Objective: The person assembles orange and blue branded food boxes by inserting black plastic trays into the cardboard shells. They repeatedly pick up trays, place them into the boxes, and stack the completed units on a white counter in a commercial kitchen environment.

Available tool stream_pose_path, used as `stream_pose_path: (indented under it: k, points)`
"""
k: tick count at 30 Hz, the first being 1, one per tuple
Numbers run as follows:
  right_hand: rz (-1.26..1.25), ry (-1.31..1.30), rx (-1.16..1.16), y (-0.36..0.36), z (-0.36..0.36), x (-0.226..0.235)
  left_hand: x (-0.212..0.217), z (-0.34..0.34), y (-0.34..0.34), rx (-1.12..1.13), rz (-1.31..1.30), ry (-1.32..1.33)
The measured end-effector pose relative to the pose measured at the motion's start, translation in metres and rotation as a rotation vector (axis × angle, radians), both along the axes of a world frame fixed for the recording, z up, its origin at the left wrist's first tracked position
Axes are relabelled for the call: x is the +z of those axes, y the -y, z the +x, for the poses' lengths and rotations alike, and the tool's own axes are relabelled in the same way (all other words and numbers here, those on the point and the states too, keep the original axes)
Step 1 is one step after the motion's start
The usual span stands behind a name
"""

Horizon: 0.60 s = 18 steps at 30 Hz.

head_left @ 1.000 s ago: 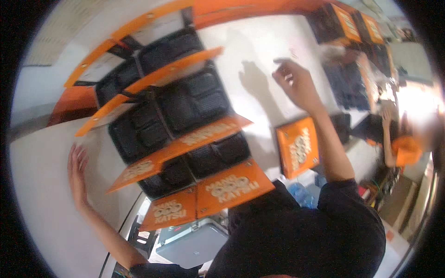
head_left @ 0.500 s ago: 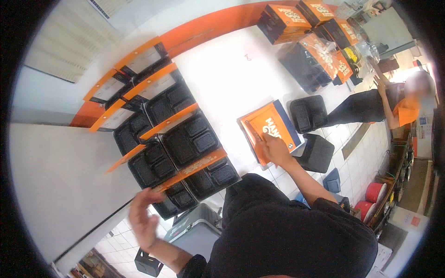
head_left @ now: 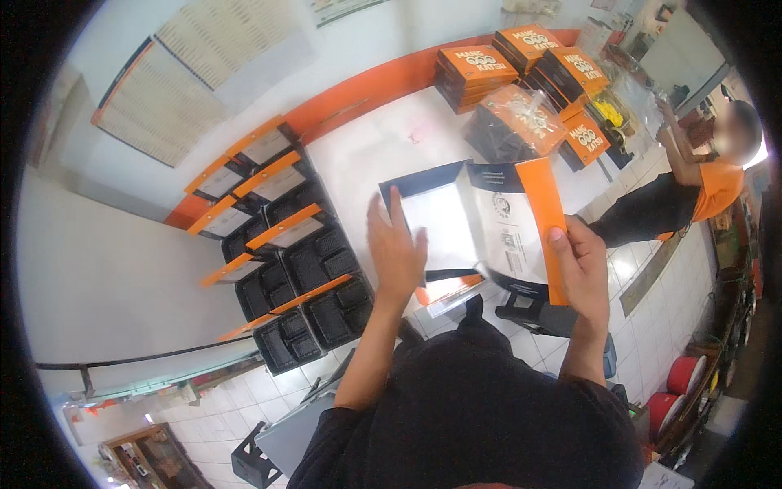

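In front of me an unfolded cardboard food box (head_left: 515, 236) is spread wide, with white inner panels, dark blue borders and an orange flap. My right hand (head_left: 583, 265) grips the orange flap at its right side, thumb on the inner face. My left hand (head_left: 395, 253) lies against the box's left edge, fingers stretched and thumb apart. Partly hidden under the box is an orange flat carton (head_left: 448, 288) at the table's near edge. To the left, black compartment trays (head_left: 336, 308) stand in two rows, with upright orange-edged card panels (head_left: 285, 227) between them.
Stacked orange boxes (head_left: 476, 67) and a plastic-wrapped bundle (head_left: 515, 126) occupy the table's far right. Beyond them on the right stands a co-worker in an orange top (head_left: 717, 191). A dark stool (head_left: 533, 314) is below the box, and a grey bin (head_left: 301, 432) sits lower left.
My right hand has lifted a box off the flat pile, and it is now unfolded. My left hand has moved from beside the trays to the box's left edge. The view has shifted.
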State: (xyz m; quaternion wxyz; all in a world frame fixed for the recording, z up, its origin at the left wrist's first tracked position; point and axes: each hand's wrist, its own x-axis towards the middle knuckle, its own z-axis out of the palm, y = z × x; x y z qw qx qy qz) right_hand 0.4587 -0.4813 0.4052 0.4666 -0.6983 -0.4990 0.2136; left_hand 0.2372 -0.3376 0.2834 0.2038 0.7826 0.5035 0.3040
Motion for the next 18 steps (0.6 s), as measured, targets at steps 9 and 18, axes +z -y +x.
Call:
stream_pose_path:
  k: [9, 18]
  points:
    - [-0.097, 0.356, 0.054, -0.029, 0.136, -0.023, -0.002, 0.088, -0.014, -0.121, 0.061, -0.696]
    - [-0.386, 0.171, 0.578, 0.000, 0.089, -0.130, 0.003, 0.037, 0.094, 0.310, -0.246, -0.521]
